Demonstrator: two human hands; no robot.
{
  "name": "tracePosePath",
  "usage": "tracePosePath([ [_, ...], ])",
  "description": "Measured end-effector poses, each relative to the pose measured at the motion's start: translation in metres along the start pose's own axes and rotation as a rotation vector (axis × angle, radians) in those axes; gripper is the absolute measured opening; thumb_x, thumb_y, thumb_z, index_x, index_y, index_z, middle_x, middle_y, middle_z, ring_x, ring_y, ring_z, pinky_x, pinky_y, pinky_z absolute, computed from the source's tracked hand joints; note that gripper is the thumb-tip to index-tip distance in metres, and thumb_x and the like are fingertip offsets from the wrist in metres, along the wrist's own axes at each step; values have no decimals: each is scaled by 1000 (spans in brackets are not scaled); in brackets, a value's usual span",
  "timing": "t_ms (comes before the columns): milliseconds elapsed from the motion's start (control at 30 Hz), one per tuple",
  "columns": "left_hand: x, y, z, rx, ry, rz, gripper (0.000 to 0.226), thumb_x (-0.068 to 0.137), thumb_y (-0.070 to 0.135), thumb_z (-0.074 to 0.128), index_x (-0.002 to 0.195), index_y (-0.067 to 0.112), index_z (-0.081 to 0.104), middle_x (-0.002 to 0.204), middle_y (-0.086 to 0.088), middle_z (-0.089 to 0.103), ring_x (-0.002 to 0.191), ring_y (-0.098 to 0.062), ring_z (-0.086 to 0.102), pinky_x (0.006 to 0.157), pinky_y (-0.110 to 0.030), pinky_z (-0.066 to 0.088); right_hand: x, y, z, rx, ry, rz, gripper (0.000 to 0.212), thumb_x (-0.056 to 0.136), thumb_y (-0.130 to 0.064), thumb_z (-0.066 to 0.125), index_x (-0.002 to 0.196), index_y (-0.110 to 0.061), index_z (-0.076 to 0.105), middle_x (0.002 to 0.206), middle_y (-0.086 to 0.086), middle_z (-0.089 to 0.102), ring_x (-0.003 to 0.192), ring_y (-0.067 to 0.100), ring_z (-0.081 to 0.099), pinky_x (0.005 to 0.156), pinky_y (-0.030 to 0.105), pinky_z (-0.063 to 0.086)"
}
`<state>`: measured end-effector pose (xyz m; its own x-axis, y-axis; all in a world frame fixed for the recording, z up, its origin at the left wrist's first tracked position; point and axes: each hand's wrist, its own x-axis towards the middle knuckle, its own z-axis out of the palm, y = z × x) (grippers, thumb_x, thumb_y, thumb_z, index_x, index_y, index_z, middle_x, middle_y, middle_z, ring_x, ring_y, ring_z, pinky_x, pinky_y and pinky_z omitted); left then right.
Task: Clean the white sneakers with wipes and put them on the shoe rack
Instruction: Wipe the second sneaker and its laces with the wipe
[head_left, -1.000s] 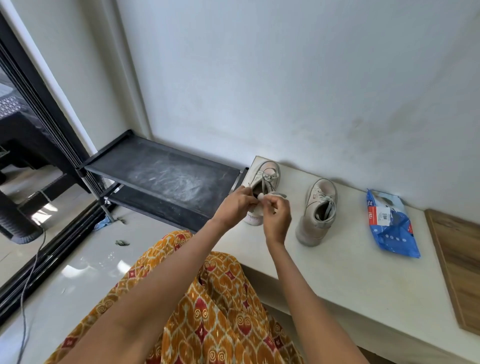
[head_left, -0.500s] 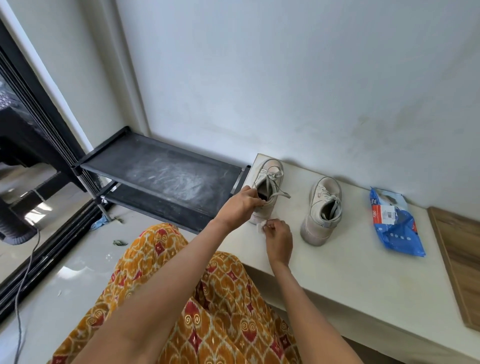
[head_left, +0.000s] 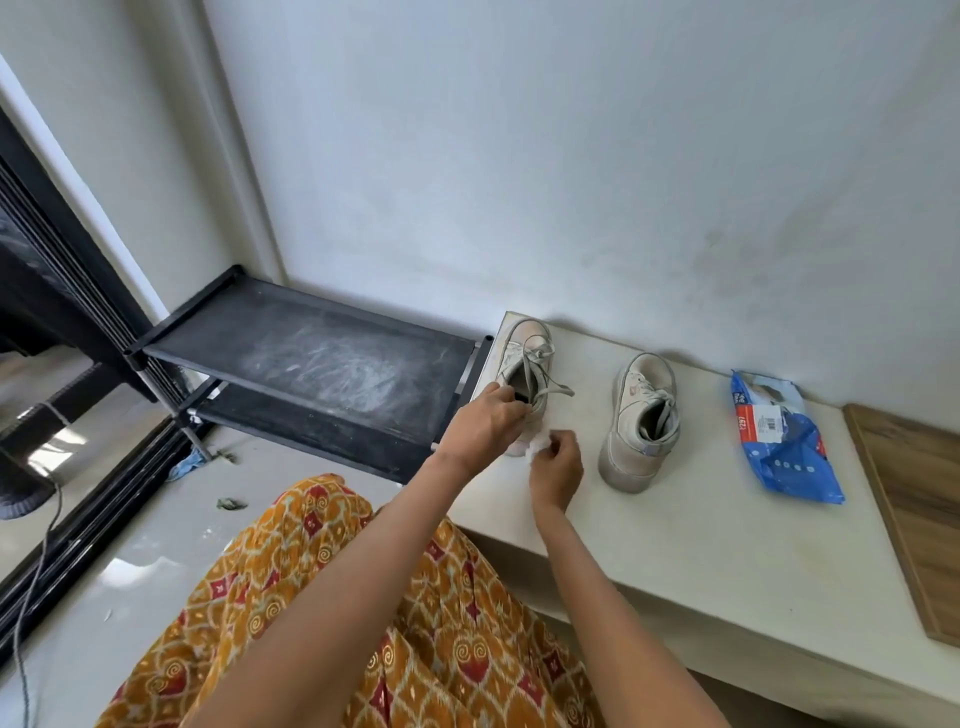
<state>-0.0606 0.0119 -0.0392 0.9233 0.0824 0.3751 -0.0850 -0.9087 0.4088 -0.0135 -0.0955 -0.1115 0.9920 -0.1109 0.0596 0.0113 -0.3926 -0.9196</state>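
Head view: two bare hands at the far left corner of a pale, smooth-topped desk. Left hand gripping the heel collar of a laced white low-top sneaker, toe aimed at the wall, right against the desk's left edge. Right hand pinching a small crumpled white wipe at that sneaker's heel, fingers curled round it. Second white sneaker upright near the far edge, apart from the first, heel toward the near edge, untouched. Blue plastic wipes pack with a red-and-white label lying flat beyond it, toward the right. Brown wooden board along the right edge. Black two-tier metal shoe rack on the floor, just beside the desk's left edge, top shelf dusty and bare. Orange patterned fabric draped over the lap below the forearms.
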Motion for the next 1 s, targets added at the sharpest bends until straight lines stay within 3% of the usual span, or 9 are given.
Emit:
tracePosePath([
  [100,8,9,3,86,-25,-8,8,87,19,64,87,12,69,81,-4,55,83,-23,53,49,-31,48,13,-24,-6,128,126,15,9,87,-1,55,94,-2,62,96,14,68,86,25,60,71,25,40],
  [167,11,9,6,81,-30,-47,7,83,16,68,79,10,68,79,-4,55,81,-24,54,48,-36,50,10,-34,-3,130,83,-50,10,88,-3,57,96,-2,63,96,10,67,83,21,57,69,21,37],
  [333,9,10,2,22,-40,-106,15,88,11,59,85,1,70,91,-10,59,90,-28,51,60,-41,51,17,-9,-2,-116,-75,22,15,89,-4,51,97,-2,64,100,20,67,91,36,60,66,29,34],
  [433,4,4,-4,-45,-57,-106,14,87,3,55,85,3,69,89,-11,56,89,-28,49,65,-40,47,26,-18,-11,-60,32,1,13,87,-4,53,94,-1,63,98,20,68,90,37,61,67,32,37],
  [533,-1,-8,-12,-84,-141,-76,8,87,3,56,87,4,64,92,-10,53,91,-25,48,74,-35,44,12,-41,-12,177,116,-94,12,89,-8,56,96,-2,64,95,8,68,86,23,62,70,24,42],
  [667,-1,-12,-16,-58,-195,-38,5,87,4,58,90,4,62,94,-10,52,91,-22,47,74,-35,46,-5,-38,-3,113,61,-341,9,86,2,57,93,0,62,96,14,66,89,21,59,77,20,42],
  [800,-3,-8,-17,-43,-183,-42,6,89,6,57,90,5,62,94,-9,52,90,-20,47,74,-37,47,5,-8,-10,-2,19,-71,14,86,6,50,97,6,58,102,24,59,95,36,56,73,28,37],
  [867,-9,-9,-15,-37,-137,-38,8,89,10,57,92,6,63,94,-8,54,88,-21,50,73,-38,49,12,5,-16,-100,-90,-50,13,84,5,52,95,3,59,99,22,62,93,36,58,71,29,38],
  [1000,-7,4,-8,56,-69,-56,38,84,41,63,110,13,56,97,-3,62,84,-20,55,59,-34,49,10,-12,-17,52,30,-81,18,80,7,56,95,-1,63,94,17,67,87,33,62,71,31,46],
])
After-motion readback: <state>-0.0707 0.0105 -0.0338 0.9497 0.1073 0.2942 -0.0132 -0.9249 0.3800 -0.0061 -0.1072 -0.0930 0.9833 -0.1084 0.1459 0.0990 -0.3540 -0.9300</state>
